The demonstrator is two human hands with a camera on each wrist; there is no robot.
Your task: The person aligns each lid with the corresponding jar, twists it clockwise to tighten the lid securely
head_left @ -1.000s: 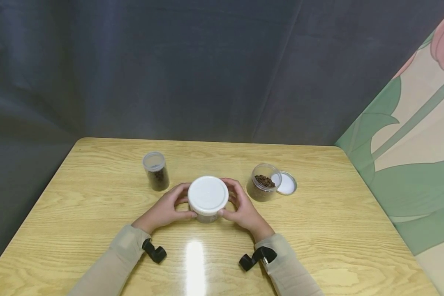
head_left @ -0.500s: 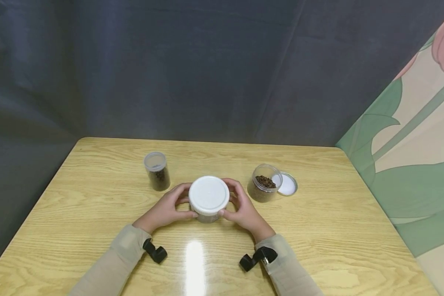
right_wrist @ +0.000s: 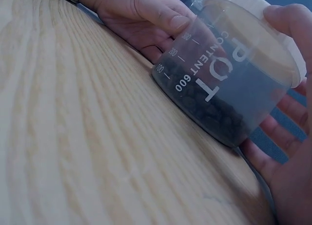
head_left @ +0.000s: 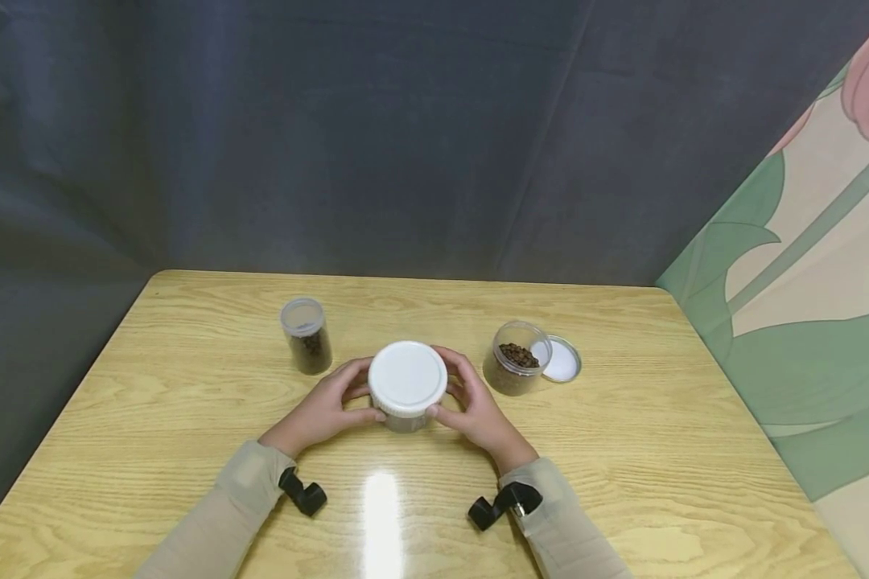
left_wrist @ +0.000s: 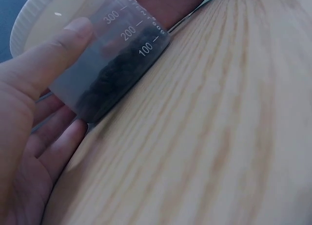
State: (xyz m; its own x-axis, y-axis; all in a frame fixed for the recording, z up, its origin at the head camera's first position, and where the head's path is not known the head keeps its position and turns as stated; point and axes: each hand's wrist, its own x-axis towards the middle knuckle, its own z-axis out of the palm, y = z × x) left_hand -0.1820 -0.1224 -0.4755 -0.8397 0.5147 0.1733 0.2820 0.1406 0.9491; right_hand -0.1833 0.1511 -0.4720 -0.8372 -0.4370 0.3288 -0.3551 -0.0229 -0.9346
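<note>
Right wrist view: on wall of clear jar [right_wrist: 258,96], reads POT [right_wrist: 213,73] in big white capitals, with CONTENT 600 [right_wrist: 201,63] in smaller white print running alongside. Further over, carries a number scale [right_wrist: 173,52]: 100 [left_wrist: 145,49] lowest, near base, then 200 [left_wrist: 128,33], then 300 [left_wrist: 111,17] on top, blurry from this side. Shows a short white tick [left_wrist: 155,39] beside each number. Left wrist view: reads 100, 200, 300 clearly, same order up from base, plus 600 after a partly cut-off word ending in TENT. Head view: too small to make out print.
</note>
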